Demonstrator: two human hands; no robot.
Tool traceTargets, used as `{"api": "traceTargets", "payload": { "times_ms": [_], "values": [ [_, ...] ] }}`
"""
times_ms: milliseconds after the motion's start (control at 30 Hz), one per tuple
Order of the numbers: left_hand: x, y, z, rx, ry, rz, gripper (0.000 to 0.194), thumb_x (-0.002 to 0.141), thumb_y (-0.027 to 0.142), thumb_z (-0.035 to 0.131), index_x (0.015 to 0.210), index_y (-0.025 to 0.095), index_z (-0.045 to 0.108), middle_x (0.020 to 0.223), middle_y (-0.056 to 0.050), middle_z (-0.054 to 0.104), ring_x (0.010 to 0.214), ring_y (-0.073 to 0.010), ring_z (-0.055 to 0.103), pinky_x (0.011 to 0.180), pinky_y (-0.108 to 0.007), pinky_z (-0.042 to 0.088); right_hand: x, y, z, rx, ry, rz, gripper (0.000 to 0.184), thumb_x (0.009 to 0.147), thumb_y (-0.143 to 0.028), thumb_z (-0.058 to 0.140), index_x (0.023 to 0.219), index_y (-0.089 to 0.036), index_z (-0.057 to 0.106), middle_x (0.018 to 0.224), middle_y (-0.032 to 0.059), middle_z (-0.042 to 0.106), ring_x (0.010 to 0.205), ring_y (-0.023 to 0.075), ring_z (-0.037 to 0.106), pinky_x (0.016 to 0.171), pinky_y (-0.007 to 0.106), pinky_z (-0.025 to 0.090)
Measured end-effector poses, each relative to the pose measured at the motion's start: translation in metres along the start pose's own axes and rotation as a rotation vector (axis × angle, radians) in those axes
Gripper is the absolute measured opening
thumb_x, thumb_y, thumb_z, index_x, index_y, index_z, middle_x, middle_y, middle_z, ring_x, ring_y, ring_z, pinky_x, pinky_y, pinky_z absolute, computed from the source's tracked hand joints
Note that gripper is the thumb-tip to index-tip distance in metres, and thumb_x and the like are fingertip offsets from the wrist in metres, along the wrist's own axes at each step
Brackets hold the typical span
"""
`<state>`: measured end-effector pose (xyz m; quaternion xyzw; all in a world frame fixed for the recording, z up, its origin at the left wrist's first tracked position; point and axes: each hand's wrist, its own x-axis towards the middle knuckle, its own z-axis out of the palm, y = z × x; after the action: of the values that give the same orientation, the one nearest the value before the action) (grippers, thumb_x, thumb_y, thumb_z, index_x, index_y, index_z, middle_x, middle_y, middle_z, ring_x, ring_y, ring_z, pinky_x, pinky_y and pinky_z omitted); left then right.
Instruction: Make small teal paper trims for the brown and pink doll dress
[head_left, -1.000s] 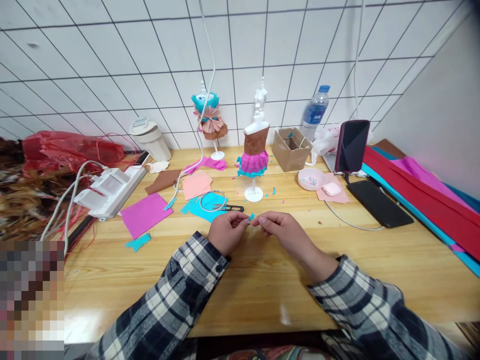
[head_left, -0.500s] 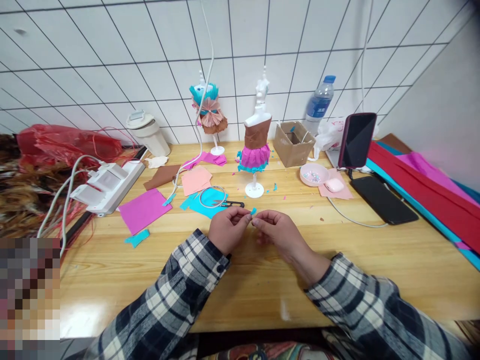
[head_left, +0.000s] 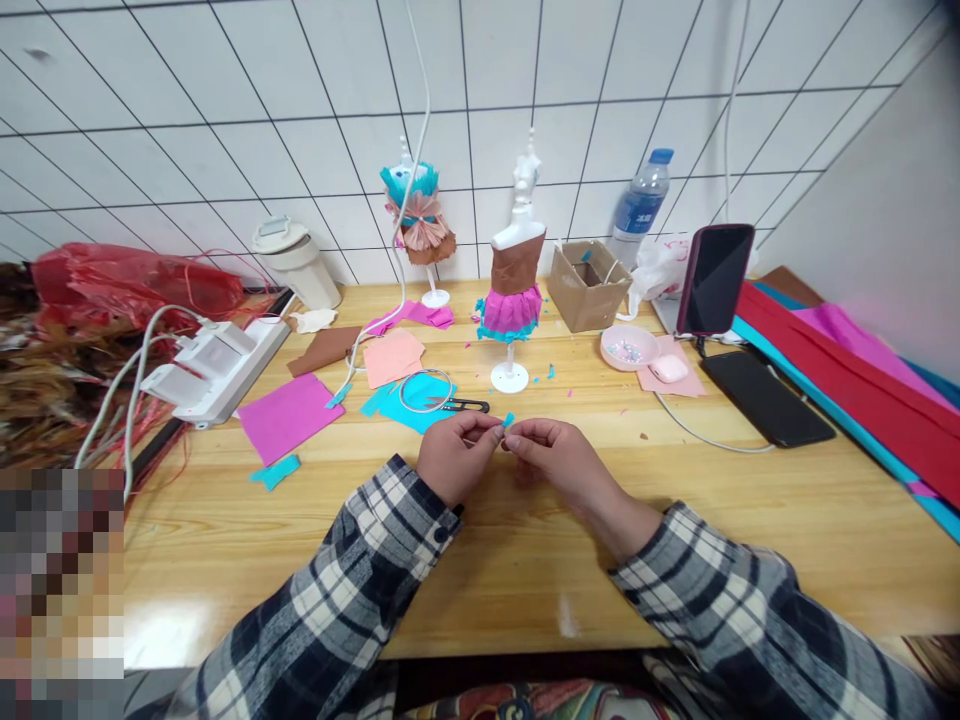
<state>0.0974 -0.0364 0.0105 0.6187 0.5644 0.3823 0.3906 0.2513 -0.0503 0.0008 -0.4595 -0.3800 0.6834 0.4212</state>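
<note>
Between the fingertips of both hands is a small piece of blue crepe paper [head_left: 508,420]. My left hand [head_left: 459,455] pinches it from the left, and my right hand [head_left: 553,452] pinches it from the right, the two almost touching. Just beyond my left hand lie black thread snips [head_left: 469,405], a thin metal ring [head_left: 403,395] and a blue paper sheet [head_left: 409,412]. Behind the hands stands a small white mannequin [head_left: 519,235] wearing a brown top and a pink skirt [head_left: 510,312] with blue trim.
A second dressed mannequin [head_left: 425,240], a cardboard box [head_left: 581,300] and a water bottle [head_left: 643,195] stand near the wall. Pink paper [head_left: 289,418] and a power strip [head_left: 225,385] lie left. A pink bead dish [head_left: 630,358], phones [head_left: 769,397] and red paper [head_left: 847,365] are right.
Both hands keep their pinch on the blue paper in nearly the same place. The fingers of my right hand have shifted slightly, and the camera view has moved a little.
</note>
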Motion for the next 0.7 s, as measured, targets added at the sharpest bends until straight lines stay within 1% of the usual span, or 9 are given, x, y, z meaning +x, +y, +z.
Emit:
{"api": "traceTargets", "payload": {
  "times_ms": [100, 200, 367, 433, 500, 600, 700],
  "values": [
    [0.0016, -0.0032, -0.0008, 0.007, -0.003, -0.018, 0.016, 0.074, 0.030, 0.066, 0.077, 0.016, 0.070, 0.070, -0.003, 0.073, 0.061, -0.0160, 0.066, 0.057, -0.025, 0.052, 0.0003, -0.0001, -0.0011, -0.036, -0.012, -0.043, 0.028, 0.063, -0.040, 0.078, 0.077, -0.018, 0.068, 0.073, -0.0003, 0.064, 0.057, 0.0097, 0.053, 0.048, 0.021, 0.045],
    [0.0008, -0.0022, -0.0006, 0.049, -0.025, 0.025, 0.016, 0.075, 0.030, 0.064, 0.077, 0.016, 0.071, 0.072, -0.004, 0.074, 0.063, -0.0160, 0.066, 0.058, -0.025, 0.051, 0.0022, 0.0018, -0.0011, -0.054, 0.006, -0.072, 0.026, 0.063, -0.039, 0.078, 0.077, -0.020, 0.068, 0.073, -0.0003, 0.065, 0.064, 0.0123, 0.057, 0.052, 0.023, 0.049],
    [-0.0026, 0.0019, -0.0005, 0.222, 0.002, 0.113, 0.015, 0.077, 0.029, 0.062, 0.078, 0.018, 0.073, 0.065, -0.001, 0.071, 0.057, -0.0132, 0.061, 0.052, -0.023, 0.045, 0.0055, 0.0055, -0.0017, -0.019, 0.061, -0.033, 0.028, 0.062, -0.039, 0.077, 0.077, -0.018, 0.067, 0.064, -0.0021, 0.061, 0.055, 0.0091, 0.053, 0.052, 0.023, 0.051],
    [-0.0032, 0.0014, -0.0011, 0.290, 0.013, 0.170, 0.015, 0.078, 0.028, 0.061, 0.078, 0.019, 0.073, 0.064, -0.001, 0.070, 0.055, -0.0122, 0.058, 0.051, -0.022, 0.043, 0.0057, 0.0055, -0.0022, -0.011, 0.062, -0.024, 0.028, 0.061, -0.039, 0.078, 0.076, -0.017, 0.068, 0.065, -0.0017, 0.061, 0.056, 0.0090, 0.054, 0.052, 0.023, 0.051],
    [-0.0033, -0.0001, -0.0019, 0.344, 0.018, 0.225, 0.015, 0.079, 0.027, 0.061, 0.079, 0.019, 0.074, 0.066, -0.001, 0.070, 0.057, -0.0121, 0.058, 0.052, -0.022, 0.043, 0.0056, 0.0049, -0.0029, -0.014, 0.064, -0.020, 0.029, 0.060, -0.039, 0.078, 0.075, -0.017, 0.068, 0.068, -0.0007, 0.063, 0.057, 0.0094, 0.054, 0.052, 0.024, 0.052],
    [-0.0029, -0.0024, -0.0031, 0.382, -0.006, 0.284, 0.016, 0.080, 0.028, 0.060, 0.082, 0.020, 0.074, 0.071, -0.002, 0.072, 0.061, -0.0130, 0.060, 0.054, -0.023, 0.044, 0.0058, 0.0040, -0.0040, -0.031, 0.082, -0.029, 0.029, 0.058, -0.038, 0.079, 0.075, -0.017, 0.069, 0.067, -0.0006, 0.063, 0.056, 0.0094, 0.054, 0.051, 0.023, 0.051],
    [-0.0024, -0.0023, -0.0041, 0.392, -0.027, 0.294, 0.016, 0.081, 0.029, 0.060, 0.082, 0.021, 0.074, 0.073, -0.002, 0.073, 0.063, -0.0140, 0.061, 0.056, -0.023, 0.045, 0.0066, 0.0039, -0.0045, -0.055, 0.087, -0.035, 0.028, 0.059, -0.037, 0.078, 0.075, -0.017, 0.070, 0.069, 0.0005, 0.065, 0.057, 0.0100, 0.055, 0.050, 0.023, 0.050]
  ]
}}
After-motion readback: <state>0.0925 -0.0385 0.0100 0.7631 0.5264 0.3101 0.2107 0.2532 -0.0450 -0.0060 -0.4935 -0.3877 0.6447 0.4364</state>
